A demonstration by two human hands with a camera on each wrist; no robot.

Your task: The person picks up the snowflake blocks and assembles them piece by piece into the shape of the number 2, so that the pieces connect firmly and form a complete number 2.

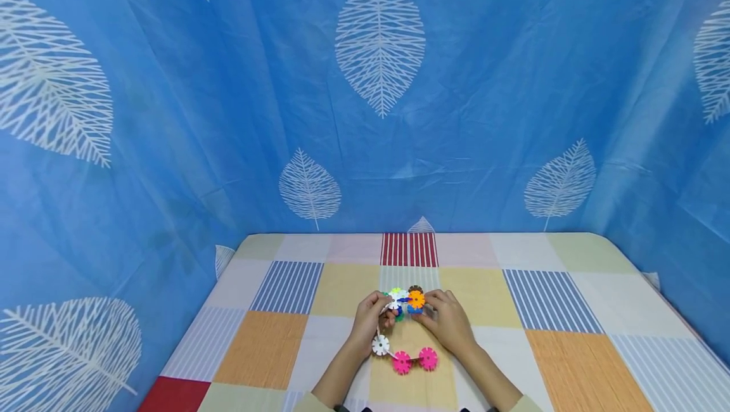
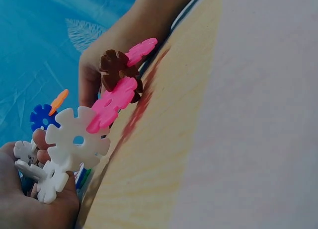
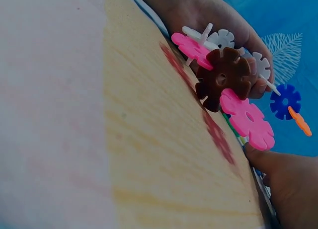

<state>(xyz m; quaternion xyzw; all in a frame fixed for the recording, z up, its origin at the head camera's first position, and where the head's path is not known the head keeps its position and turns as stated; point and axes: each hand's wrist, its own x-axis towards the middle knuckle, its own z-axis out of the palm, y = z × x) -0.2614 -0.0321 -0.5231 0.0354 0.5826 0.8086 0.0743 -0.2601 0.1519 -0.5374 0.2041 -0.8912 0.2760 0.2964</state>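
One chain [image 1: 381, 340] of slotted discs hangs from my left hand [image 1: 367, 320], over the cloth [image 1: 327, 348]; its long axis is a curve, not a line; from my fingers it comes down toward me, then swings right, so that its pink end points across below my right hand [image 1: 450, 323], near the forearm but apart from it. Along that bend a brown disc [image 3: 233, 67] sits between two pink ones; a blue disc [image 2: 37, 117] and an orange disc [image 1: 416, 293] stand out beyond my left fingers, the orange just beside my right fingertips. My left thumb and fingers pinch the white part; my right fingers are bent around the orange, but whether they grip anything I cannot tell.
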